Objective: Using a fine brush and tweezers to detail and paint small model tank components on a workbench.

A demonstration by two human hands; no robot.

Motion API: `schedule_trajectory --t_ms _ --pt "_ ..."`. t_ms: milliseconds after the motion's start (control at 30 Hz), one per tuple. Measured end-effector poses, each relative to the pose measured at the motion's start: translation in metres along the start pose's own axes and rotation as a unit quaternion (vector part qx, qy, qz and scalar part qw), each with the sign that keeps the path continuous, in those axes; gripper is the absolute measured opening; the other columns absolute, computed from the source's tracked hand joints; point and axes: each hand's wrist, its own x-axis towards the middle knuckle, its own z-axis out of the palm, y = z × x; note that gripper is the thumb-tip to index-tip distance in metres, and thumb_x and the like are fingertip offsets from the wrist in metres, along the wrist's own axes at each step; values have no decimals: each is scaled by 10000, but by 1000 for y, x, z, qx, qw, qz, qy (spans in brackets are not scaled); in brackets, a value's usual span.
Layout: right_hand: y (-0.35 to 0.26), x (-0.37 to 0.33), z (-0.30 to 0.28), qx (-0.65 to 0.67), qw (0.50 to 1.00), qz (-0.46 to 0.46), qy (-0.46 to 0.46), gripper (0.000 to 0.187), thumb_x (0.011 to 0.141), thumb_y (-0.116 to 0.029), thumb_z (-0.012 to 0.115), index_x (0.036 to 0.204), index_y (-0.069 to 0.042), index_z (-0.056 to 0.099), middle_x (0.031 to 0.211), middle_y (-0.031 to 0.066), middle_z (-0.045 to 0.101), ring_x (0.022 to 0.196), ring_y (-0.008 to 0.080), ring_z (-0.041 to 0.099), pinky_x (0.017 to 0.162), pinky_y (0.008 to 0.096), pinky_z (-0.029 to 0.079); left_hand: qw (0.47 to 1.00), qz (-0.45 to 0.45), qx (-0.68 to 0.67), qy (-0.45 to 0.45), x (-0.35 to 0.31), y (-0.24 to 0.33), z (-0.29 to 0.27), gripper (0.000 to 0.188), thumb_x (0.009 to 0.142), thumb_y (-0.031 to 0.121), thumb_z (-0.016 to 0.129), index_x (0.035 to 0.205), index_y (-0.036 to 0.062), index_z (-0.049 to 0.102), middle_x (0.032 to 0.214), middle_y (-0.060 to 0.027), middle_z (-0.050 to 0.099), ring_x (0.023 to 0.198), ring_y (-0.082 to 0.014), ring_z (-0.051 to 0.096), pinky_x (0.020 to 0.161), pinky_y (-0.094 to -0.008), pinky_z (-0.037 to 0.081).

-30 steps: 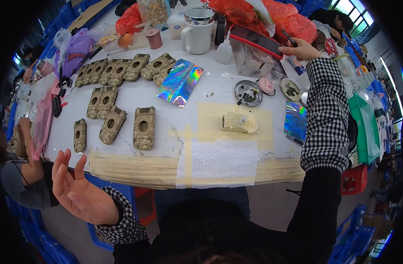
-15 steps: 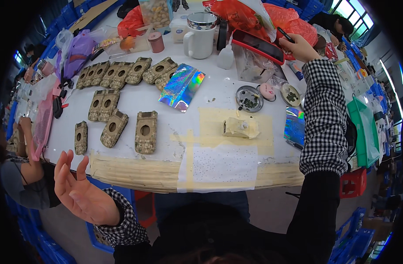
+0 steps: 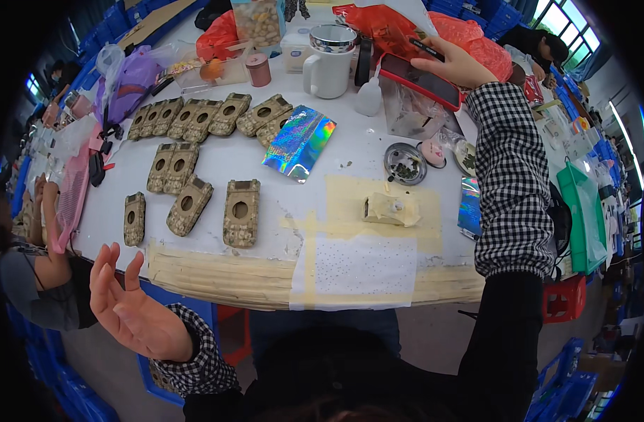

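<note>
A bare stretch of white desk [image 3: 355, 145] leaves a passage between the holographic packet [image 3: 299, 144] and the round metal dish [image 3: 405, 155], running down to the pale hull [image 3: 394, 209] on yellow tape [image 3: 343, 198]. Camouflage hulls [image 3: 241, 231] crowd the left side, with narrow lanes between the rows. Along the back, a white mug [image 3: 330, 69], a squeeze bottle [image 3: 368, 98] and red plastic bags [image 3: 473, 46] block the way, while a red-cased phone [image 3: 413, 75] lies beneath the right hand [image 3: 457, 66].
</note>
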Motion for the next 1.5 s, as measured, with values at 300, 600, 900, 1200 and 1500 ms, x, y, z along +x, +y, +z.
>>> schedule_trajectory --t_ms 300,600,900,1200,1500 --pt "15 -32 -15 110 993 5 28 388 953 -339 589 1126 8 587 907 106 701 816 159 667 764 289 485 1000 -14 -4 1 -1 -6 -3 426 1001 239 321 1247 -89 437 1324 -313 435 1223 -379 491 922 -423 515" --pt "28 -56 -23 1 999 44 -21 320 993 -292 531 1008 27 548 882 89 642 846 155 694 751 284 491 1000 -16 -16 -6 -3 -5 10 428 1003 236 322 1254 -91 433 1316 -312 445 1216 -384 499 911 -420 523" --pt "38 -55 -21 4 999 44 9 382 994 -350 513 1076 18 572 879 107 697 851 151 694 769 298 495 1000 -15 -11 -2 -3 -7 5 430 1007 236 314 1257 -93 432 1315 -309 447 1221 -373 497 914 -420 522" --pt "33 -41 -14 -9 999 -18 29 404 991 -360 512 1143 9 575 941 139 702 863 189 687 752 307 511 997 -50 -31 -40 -15 -21 26 371 996 181 356 1241 -76 466 1301 -250 492 1214 -324 512 916 -407 514" --pt "1 -19 16 64 997 -22 35 434 997 -420 475 1246 -69 525 1092 81 649 827 115 522 692 266 432 991 -89 3 -96 -36 -53 54 262 995 87 420 1198 -43 521 1227 -156 543 1117 -212 541 903 -346 502"
